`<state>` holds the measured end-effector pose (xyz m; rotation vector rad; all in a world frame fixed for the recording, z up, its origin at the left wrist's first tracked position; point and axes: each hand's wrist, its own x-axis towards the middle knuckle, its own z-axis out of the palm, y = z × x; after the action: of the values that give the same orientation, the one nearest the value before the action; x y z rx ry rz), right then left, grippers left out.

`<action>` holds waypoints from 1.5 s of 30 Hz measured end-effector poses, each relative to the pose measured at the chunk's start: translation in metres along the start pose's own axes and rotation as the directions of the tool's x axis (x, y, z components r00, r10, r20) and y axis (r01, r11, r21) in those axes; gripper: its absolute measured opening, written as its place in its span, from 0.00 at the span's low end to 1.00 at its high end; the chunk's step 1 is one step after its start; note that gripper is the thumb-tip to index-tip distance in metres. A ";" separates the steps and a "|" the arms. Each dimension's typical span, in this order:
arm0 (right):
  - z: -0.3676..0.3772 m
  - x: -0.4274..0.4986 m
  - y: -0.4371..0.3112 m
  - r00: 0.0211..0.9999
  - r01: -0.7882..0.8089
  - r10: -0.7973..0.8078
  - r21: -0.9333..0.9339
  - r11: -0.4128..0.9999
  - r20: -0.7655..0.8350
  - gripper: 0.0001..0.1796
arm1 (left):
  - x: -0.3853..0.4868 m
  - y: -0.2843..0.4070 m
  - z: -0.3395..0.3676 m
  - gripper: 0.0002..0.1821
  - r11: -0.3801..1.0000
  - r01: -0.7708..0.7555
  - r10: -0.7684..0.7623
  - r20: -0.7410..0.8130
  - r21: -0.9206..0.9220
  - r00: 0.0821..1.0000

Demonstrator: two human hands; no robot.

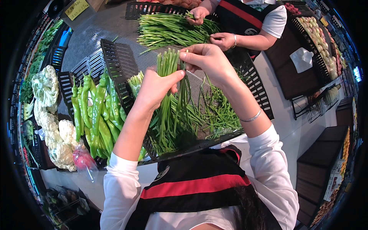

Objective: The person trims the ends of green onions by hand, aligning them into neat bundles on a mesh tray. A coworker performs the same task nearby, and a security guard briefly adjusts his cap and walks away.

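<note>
My left hand (156, 86) grips a bunch of green chives (167, 61), cut ends up and long leaves hanging down. Close beside it, my right hand (202, 61) pinches a few strands at the bunch's right edge between thumb and fingers. Below my hands, more chives (169, 141) lie in a heap against the near edge of the display. Loose, scattered chive pieces (220, 112) spread over the dark mesh mat to the right. Part of another bundle (135, 82) shows behind my left wrist.
Across the display, a co-worker's hands (222, 41) touch a large chive pile (172, 31). Long green peppers (99, 109) fill a black crate section at left, with cauliflower (51, 135) beyond. A black slatted divider (115, 72) stands between peppers and chives; another slatted side (256, 83) borders the right.
</note>
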<state>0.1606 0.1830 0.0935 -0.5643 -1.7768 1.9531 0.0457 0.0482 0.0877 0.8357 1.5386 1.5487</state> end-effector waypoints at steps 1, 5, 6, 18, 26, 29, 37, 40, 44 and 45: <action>0.000 -0.004 0.002 1.000 0.005 -0.005 -0.040 0.999 0.013 0.15 | 0.000 -0.001 0.000 0.05 1.000 0.010 -0.011 -0.016 -0.024 1.000; -0.002 -0.026 0.013 0.991 -0.075 0.102 -0.274 0.959 0.086 0.12 | 0.002 -0.001 -0.002 0.06 0.996 0.004 -0.015 -0.116 -0.087 0.993; -0.002 -0.030 0.015 0.987 -0.099 0.131 -0.284 0.954 0.097 0.11 | 0.003 -0.001 -0.004 0.06 0.996 -0.012 0.002 -0.115 -0.091 0.993; -0.002 -0.057 0.036 0.987 -0.103 0.109 0.054 0.993 -0.121 0.09 | 0.000 -0.018 0.003 0.08 0.926 -0.128 0.073 -0.162 -0.356 0.984; -0.045 -0.082 0.043 0.972 -0.036 -0.201 -0.922 0.385 -0.121 0.13 | 0.012 -0.032 -0.058 0.10 0.608 0.068 0.134 0.187 -0.791 0.973; -0.040 -0.078 0.045 0.968 0.040 -0.236 -0.871 0.490 -0.088 0.13 | 0.015 -0.038 -0.073 0.10 0.449 0.127 0.286 0.277 -0.884 0.917; -0.020 -0.057 0.039 0.982 0.154 -0.190 -0.613 0.775 0.007 0.12 | 0.011 -0.033 -0.098 0.06 0.286 0.085 0.637 0.256 -0.954 0.727; -0.023 -0.052 0.042 0.983 0.027 -0.141 -0.665 0.746 -0.118 0.12 | 0.002 -0.027 -0.109 0.05 0.214 0.083 0.704 0.213 -0.973 0.678; -0.033 -0.052 0.053 0.986 -0.111 -0.023 -0.749 0.654 -0.167 0.14 | -0.007 -0.019 -0.121 0.04 0.191 0.092 0.782 0.208 -0.977 0.588; -0.035 -0.052 0.057 0.983 -0.161 0.034 -0.766 0.623 -0.179 0.15 | -0.008 -0.018 -0.123 0.04 0.197 0.095 0.799 0.216 -0.976 0.561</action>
<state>0.2199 0.1773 0.0336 -1.0657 -2.4970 1.0358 -0.0572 -0.0186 0.0643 0.9330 -0.4405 1.7523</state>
